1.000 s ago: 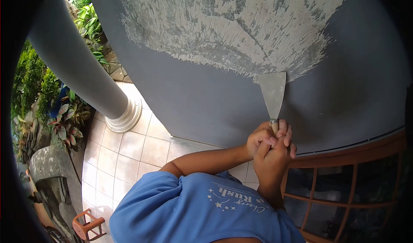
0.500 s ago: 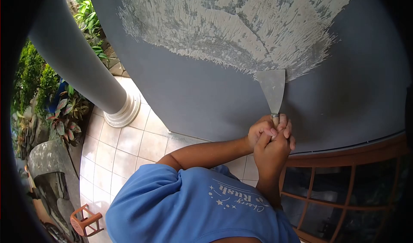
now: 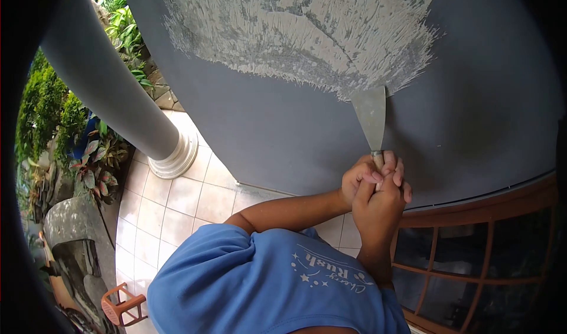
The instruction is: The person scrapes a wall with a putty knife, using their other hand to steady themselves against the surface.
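A putty knife with a wide metal blade points up in the view, its handle between my two hands. My left hand is closed around the handle just below the blade. Pressed against it from below and the right, my right hand has its fingers wrapped round the handle and my left fingers. The blade's edge meets the lower border of a rough, scraped white-and-grey patch on the grey wall. Much of the handle is hidden by my fingers.
A round grey column stands on the tiled floor at left, beside plants and rocks. An orange-brown stool is at the lower left. A wood-framed window lies below the wall at right.
The rough patch has shifted left in view, and the column and stool slightly right. The blade has moved a little up over the patch's lower border and looks narrower. Both hands keep their grip.
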`<state>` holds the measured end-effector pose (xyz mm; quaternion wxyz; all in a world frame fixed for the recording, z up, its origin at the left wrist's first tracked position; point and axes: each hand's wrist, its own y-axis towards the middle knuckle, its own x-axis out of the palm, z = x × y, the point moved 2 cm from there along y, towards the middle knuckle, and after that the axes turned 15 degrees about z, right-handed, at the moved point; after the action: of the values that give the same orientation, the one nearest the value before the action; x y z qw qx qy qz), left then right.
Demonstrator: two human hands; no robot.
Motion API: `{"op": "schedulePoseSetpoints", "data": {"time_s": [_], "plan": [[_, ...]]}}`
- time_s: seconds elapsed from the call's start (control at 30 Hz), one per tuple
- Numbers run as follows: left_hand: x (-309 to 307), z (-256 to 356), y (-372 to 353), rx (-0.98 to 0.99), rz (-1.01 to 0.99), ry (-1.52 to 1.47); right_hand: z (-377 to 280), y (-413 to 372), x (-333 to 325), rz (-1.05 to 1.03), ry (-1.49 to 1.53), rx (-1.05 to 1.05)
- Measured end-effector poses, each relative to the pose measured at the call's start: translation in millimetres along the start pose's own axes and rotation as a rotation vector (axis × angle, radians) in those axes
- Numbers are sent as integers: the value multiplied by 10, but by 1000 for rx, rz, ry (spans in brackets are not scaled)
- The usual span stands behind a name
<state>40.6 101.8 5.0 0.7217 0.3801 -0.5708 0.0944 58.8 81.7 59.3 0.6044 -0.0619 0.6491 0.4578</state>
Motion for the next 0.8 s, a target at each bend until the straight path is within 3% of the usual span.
{"op": "schedulePoseSetpoints", "data": {"time_s": [0.07,0.1,0.23,0.37,0.5,0.63,0.73,0.8], "plan": [[-151,104,30,32,55,-8,383,-33,228,233,882,-214],[-239,145,54,50,67,17,345,-14,342,220,927,-194],[57,91,-72,41,69,83,414,-134,130,258,980,-190],[-107,38,-7,-31,12,-65,416,-193,111,296,932,-145],[-79,49,16,41,-3,97,543,-193,140,293,977,-128],[-202,235,116,125,50,120,320,14,157,363,990,-253],[-183,257,95,119,44,107,363,-12,262,163,1043,-236],[33,120,-13,70,-26,78,395,-120,145,316,1013,-216]]}}
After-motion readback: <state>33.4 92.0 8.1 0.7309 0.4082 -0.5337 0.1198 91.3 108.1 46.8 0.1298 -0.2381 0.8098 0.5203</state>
